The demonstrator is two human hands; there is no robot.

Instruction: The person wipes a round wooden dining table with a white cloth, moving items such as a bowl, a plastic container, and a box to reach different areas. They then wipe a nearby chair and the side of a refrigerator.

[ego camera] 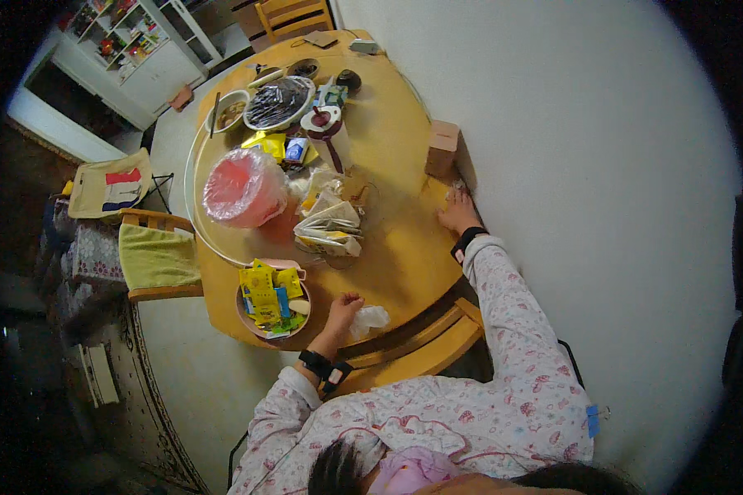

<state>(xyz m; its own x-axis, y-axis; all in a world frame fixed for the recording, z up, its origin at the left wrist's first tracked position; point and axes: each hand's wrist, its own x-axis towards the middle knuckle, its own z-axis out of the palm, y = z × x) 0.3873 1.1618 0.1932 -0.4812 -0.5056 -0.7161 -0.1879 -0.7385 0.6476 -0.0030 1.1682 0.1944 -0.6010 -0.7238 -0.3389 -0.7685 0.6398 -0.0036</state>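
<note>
My left hand point(345, 311) rests at the near edge of the wooden table point(396, 260), its fingers curled and nothing visible in them. A crumpled white tissue or thin plastic point(369, 318) lies right beside it. To its left stands a pink bowl point(239, 309) heaped with yellow, blue and green packets point(263, 297). My right hand point(460, 211) reaches to the table's right edge by the wall. Its fingertips are at a small pale crumpled thing point(457, 185); whether they grip it is unclear. Just beyond is a brown cardboard box point(443, 148).
A pink bin lined with clear plastic point(246, 189), opened plastic packaging point(331, 223) and a white jug with a dark red handle point(326, 133) stand mid-table. Farther back are a covered dish point(278, 102) and a bowl with chopsticks point(229, 112). A wooden chair point(421, 352) is before me.
</note>
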